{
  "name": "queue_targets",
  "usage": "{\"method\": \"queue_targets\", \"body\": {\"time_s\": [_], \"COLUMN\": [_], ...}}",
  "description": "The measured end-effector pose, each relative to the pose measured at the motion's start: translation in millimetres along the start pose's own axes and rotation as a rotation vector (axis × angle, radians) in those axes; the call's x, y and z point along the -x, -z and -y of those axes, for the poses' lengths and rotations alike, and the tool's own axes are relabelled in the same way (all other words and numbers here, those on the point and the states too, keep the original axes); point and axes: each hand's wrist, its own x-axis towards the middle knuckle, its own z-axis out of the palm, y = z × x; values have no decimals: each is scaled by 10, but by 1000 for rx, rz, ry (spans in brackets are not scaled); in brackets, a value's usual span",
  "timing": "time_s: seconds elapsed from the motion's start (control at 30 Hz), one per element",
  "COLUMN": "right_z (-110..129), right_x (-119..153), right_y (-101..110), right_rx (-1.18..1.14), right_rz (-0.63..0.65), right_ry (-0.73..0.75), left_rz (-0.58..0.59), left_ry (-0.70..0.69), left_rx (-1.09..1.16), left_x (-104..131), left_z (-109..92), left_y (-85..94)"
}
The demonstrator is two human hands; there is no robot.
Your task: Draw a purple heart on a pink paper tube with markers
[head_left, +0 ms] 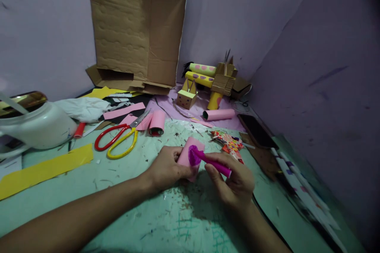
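Note:
My left hand [168, 168] is closed around a pink paper tube [184, 155], which tilts over the middle of the table. A dark purple patch of colour covers part of the tube's upper side. Held between the fingers of my right hand [234, 182] is a magenta marker [218, 166], its tip touching that patch. Two more pink tubes lie farther back: one [157, 122] beside the scissors, another [219, 114] to the right. The scissors [121, 136], with one red and one yellow handle, rest left of my hands.
A yellow paper strip [47, 168] and a white pot [44, 126] are at the left. Folded cardboard [133, 35] leans on the back wall. A small cardboard box with a drawn face [187, 99] and spotted tubes [202, 79] stand behind. At right lie a phone [257, 131] and several markers [299, 182].

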Motion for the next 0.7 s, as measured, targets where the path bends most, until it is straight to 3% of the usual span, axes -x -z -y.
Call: {"method": "queue_targets", "body": {"time_s": [0.7], "right_z": [68], "right_x": [-19], "right_y": [54], "right_rx": [-33], "right_rz": [109], "right_ry": [49], "left_rz": [3], "left_ry": [45], "left_rx": [31], "left_x": [0], "left_z": [-42], "left_y": [-19]}}
